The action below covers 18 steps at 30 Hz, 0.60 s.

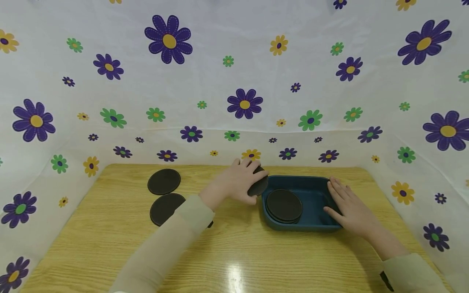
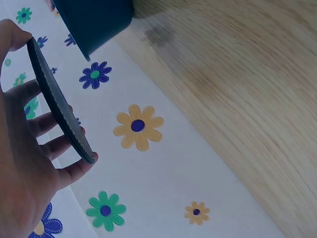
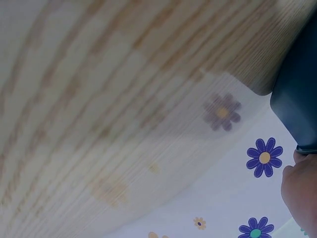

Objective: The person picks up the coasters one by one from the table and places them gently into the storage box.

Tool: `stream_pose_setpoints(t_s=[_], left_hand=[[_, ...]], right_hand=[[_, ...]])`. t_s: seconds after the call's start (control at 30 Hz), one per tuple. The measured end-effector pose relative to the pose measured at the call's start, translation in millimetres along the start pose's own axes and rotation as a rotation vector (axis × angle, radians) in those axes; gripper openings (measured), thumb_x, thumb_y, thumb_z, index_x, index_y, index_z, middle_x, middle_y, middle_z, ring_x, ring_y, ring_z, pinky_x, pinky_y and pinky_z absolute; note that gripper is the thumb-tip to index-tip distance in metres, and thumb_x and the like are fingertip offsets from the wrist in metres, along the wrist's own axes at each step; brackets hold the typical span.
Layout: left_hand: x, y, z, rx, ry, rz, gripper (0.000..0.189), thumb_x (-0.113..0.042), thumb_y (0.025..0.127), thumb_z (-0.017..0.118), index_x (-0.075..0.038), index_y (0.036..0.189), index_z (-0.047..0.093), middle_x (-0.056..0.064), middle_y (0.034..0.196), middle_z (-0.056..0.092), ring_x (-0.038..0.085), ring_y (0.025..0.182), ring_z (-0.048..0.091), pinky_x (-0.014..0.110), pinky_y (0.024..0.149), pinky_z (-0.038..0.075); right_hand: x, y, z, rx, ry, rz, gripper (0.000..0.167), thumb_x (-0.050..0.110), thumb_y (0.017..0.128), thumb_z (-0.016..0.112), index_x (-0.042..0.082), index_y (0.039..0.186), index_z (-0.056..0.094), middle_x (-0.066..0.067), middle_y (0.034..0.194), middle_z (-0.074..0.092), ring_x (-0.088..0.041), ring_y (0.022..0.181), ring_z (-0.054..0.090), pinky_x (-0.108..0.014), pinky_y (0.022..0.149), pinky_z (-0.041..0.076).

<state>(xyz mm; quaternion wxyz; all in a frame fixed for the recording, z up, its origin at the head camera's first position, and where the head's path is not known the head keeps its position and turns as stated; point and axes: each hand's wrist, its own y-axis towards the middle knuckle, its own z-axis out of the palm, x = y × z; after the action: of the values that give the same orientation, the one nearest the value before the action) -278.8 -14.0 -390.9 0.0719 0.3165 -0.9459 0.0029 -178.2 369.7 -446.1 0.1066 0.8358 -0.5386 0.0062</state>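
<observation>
My left hand (image 1: 239,181) holds a thin black round disc, like a coaster (image 1: 258,184), just left of the blue bin (image 1: 300,228). In the left wrist view the coaster (image 2: 59,101) is seen nearly edge-on, with the thumb at one end and the fingertips along its far side. Inside the bin, at its left end, lies a small stack of the same black coasters (image 1: 284,205). My right hand (image 1: 353,209) rests on the bin's right end, fingers straight along the rim and the thumb reaching over the inside.
Two more black coasters lie on the left of the wooden table (image 1: 234,248), a far one (image 1: 164,182) and a nearer one (image 1: 165,207) partly covered by my left sleeve. A white flowered cloth (image 1: 205,77) hangs behind and at both sides.
</observation>
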Motion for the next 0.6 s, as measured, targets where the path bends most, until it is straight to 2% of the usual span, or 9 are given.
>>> stream_pose_setpoints(t_s=[0.2,0.6], left_hand=[[-15.6,12.2,-1.6,0.030,0.054,0.038,0.084,-0.062,0.089,0.064,-0.032,0.163,0.040,0.006,0.157,0.045,0.030,0.140,0.045,0.053,0.111,0.045],[-51.8,39.8,-1.8,0.050,0.064,0.085,0.084,-0.066,0.092,0.062,-0.034,0.165,0.036,0.002,0.159,0.045,0.024,0.141,0.044,0.046,0.113,0.045]], right_hand=[[1,-0.4,0,-0.003,0.008,0.001,0.082,0.039,0.109,0.056,-0.010,0.165,0.021,-0.033,0.171,0.023,-0.040,0.166,0.012,-0.023,0.129,-0.017],[2,-0.1,-1,0.004,0.022,0.016,0.082,0.039,0.109,0.056,-0.010,0.165,0.022,-0.032,0.172,0.021,-0.042,0.165,0.014,-0.027,0.131,-0.015]])
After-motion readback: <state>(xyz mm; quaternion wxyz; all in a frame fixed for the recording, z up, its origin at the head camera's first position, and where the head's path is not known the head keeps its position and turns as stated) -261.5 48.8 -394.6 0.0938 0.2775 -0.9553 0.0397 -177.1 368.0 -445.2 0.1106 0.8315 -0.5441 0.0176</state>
